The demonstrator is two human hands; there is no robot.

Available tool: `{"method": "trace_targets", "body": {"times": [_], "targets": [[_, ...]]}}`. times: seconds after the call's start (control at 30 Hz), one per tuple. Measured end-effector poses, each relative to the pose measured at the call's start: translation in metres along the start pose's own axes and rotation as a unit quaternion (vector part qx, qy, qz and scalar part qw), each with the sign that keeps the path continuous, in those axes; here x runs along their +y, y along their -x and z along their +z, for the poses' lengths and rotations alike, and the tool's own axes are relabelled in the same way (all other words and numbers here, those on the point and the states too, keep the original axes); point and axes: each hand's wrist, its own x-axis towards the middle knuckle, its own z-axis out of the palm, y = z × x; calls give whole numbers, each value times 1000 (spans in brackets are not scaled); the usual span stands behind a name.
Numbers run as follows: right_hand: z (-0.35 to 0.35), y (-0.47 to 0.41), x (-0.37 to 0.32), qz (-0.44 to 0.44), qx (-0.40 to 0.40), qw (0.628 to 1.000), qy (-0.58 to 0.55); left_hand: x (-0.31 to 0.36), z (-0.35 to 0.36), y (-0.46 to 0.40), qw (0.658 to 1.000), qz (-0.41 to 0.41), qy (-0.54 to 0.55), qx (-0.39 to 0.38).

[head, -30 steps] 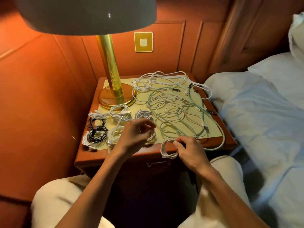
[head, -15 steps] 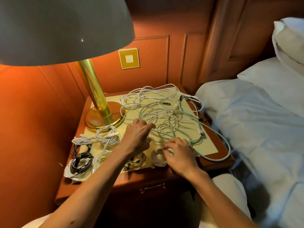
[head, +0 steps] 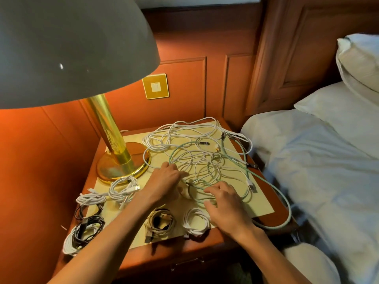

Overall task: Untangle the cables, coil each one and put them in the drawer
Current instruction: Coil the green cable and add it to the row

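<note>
Brass lamp, wall switch, pillow, bed

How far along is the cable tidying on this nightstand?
Partly done. Several coiled cables lie along the nightstand's front and left. The left hand and right hand are in the tangled pile, which the green cable runs through. Left: untangle, coil the rest, put all in the drawer.

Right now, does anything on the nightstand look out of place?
Yes: one loop of the green cable hangs over the nightstand's right edge, beside the bed, while the other loose cables lie on top.
</note>
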Motion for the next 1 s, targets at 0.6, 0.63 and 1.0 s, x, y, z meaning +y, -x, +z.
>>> {"method": "trace_targets", "body": {"times": [0.6,0.63,1.0], "targets": [[-17,-10,2,-36,103,988,-106,-8,0,-5,942,11,211,262],[-23,-7,-2,-44,99,986,-126,-9,-1,-4,937,5,213,277],[-69,103,-13,-44,-131,963,-233,-15,-34,14,827,-96,474,287]]}}
